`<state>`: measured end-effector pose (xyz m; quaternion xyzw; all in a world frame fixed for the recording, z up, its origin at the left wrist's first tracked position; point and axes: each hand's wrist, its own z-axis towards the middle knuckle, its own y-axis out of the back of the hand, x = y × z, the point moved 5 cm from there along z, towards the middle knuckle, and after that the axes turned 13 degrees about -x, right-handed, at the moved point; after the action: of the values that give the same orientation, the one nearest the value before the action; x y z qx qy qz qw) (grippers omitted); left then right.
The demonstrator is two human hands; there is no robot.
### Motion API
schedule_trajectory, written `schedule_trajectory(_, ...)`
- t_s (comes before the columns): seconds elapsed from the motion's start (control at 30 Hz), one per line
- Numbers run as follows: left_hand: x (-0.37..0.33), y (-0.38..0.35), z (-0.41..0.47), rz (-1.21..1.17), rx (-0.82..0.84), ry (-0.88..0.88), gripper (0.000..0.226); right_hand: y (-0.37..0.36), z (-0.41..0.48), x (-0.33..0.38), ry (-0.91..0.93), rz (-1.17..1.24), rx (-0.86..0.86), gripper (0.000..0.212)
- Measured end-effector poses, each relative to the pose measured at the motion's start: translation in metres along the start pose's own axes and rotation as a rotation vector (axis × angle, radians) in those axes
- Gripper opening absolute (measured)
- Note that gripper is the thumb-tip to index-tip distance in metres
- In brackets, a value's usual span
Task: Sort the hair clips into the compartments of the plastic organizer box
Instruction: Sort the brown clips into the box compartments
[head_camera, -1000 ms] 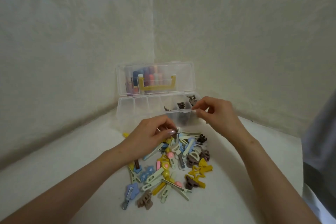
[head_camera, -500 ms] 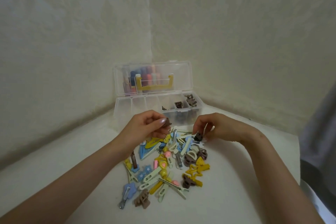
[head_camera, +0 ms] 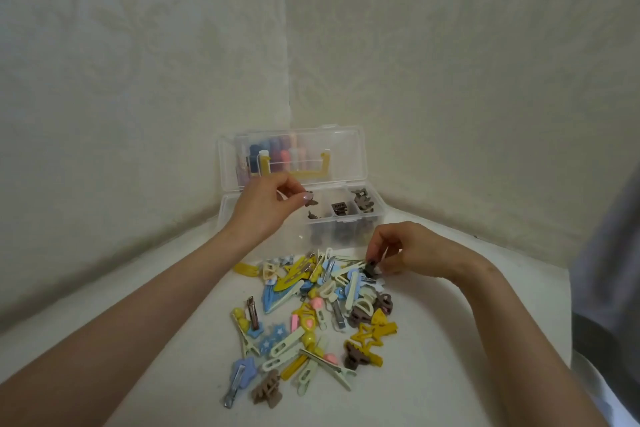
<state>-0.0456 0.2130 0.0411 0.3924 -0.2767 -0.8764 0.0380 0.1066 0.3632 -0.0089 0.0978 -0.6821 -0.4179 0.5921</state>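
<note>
Pinching a small brown clip [head_camera: 309,200] between thumb and forefinger, the left hand [head_camera: 265,208] hovered over the box [head_camera: 332,218], its other fingers loosely curled. The clip hung above the open compartments, clear of the rim; which compartment lay under it I could not tell. The box stood in the corner where the table [head_camera: 415,385] met the wall [head_camera: 138,80], its clear lid [head_camera: 343,156] tipped up behind it. A yellow handle [head_camera: 311,174] showed on the lid, with coloured items visible through the plastic, too blurred to name. Brown clips already lay in three compartments toward the right end: one [head_camera: 313,215], a second [head_camera: 337,207] and a third [head_camera: 362,200].

The right hand [head_camera: 419,250] was low on the table, just in front of the box, fingers bent down and tips closed on a dark clip [head_camera: 370,266] at the far right edge of the pile [head_camera: 311,319]. That clip was touching its neighbours. The pile spread between the two forearms, a jumble of yellow, blue, cream, pink and brown clips, with a brown claw clip [head_camera: 266,392] and a blue star clip [head_camera: 239,380] at its near edge.
</note>
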Motion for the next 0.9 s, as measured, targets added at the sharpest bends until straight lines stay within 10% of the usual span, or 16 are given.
schedule_trajectory(0.33, -0.007, -0.001, -0.005, 0.096, -0.103, -0.182, 0.007, 0.007, -0.004, 0.004, 0.006, 0.075, -0.018, 0.019)
schedule_trajectory(0.9, -0.024, -0.024, -0.086, 0.030, 0.297, -0.348, 0.005, 0.005, -0.005, 0.024, 0.088, 0.411, -0.155, 0.012)
